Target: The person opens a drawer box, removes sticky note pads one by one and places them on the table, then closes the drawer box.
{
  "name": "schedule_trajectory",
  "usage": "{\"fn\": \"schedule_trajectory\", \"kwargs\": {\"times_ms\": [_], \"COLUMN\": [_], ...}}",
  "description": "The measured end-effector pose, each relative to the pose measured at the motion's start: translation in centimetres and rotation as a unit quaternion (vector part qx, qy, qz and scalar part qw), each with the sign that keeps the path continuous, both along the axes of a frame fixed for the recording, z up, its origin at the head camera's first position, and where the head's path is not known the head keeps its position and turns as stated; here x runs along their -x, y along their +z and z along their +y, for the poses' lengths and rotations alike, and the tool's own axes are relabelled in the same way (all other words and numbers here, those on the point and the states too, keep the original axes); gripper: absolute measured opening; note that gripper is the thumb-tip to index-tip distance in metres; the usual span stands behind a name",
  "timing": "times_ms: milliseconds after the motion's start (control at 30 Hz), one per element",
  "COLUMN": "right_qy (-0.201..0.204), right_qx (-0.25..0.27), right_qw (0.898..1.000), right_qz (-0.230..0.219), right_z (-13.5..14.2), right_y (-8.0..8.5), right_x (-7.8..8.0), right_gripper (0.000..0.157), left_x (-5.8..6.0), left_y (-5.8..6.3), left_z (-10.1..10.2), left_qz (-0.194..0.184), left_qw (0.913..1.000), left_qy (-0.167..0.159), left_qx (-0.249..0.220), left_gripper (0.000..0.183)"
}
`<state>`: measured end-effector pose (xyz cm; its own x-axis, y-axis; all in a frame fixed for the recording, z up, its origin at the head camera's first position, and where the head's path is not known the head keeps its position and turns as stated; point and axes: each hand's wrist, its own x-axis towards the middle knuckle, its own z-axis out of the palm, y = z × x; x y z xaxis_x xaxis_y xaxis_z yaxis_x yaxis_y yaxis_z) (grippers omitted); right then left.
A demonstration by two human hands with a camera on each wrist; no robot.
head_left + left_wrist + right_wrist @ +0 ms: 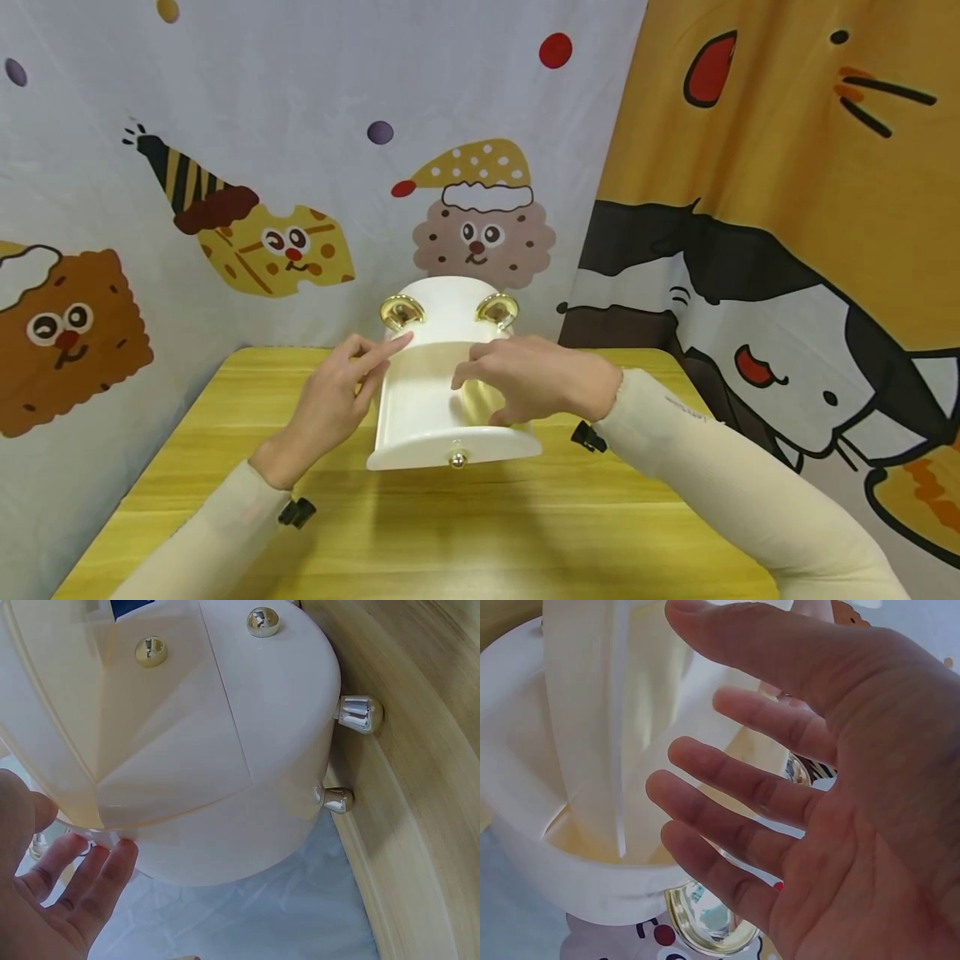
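A white rounded box (450,296) with gold trim stands on the table, its interior facing me. Two gold ear-shaped rings (497,310) flank its back top, and a small gold knob (458,459) sits on its curved front panel (408,451). At the box's left side, my left hand (333,396) has its index finger extended along the wall; in the left wrist view its fingertips (124,855) touch the lower rim. My right hand (525,379) hovers over the right part of the opening. Its fingers (705,761) are spread and hold nothing.
The yellow wood-grain table (480,533) lies beneath the box. Behind it hangs a white curtain (300,100) printed with cartoon snacks, and an orange cartoon curtain (795,167) hangs at the right. Gold feet (360,714) project from the box's base.
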<state>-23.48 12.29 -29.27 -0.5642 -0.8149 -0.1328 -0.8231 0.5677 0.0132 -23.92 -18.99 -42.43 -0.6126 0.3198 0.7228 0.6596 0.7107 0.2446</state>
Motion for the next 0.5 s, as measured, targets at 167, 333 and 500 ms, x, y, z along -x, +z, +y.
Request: {"fn": "schedule_trajectory", "kwargs": {"times_ms": [167,333,500], "right_qy": [0.005,0.01,0.005], "right_qx": [-0.02,-0.052,-0.074], "right_qw": [1.0,0.999,0.997], "right_qz": [0.005,0.012,0.011], "right_z": [-0.4,-0.8,-1.1], "right_y": [-0.1,-0.1,0.0], "right_x": [0.1,0.1,0.1], "right_gripper": [0.066,0.069,0.072], "left_x": [0.0,-0.1,0.0], "left_y": [0.2,0.1,0.0], "left_z": [0.0,0.0,0.0], "left_qz": [0.001,0.004,0.006], "left_qw": [1.0,1.0,1.0], "left_qy": [0.0,-0.002,-0.004], "left_qx": [0.0,-0.001,-0.001], "left_gripper": [0.059,0.059,0.06]}}
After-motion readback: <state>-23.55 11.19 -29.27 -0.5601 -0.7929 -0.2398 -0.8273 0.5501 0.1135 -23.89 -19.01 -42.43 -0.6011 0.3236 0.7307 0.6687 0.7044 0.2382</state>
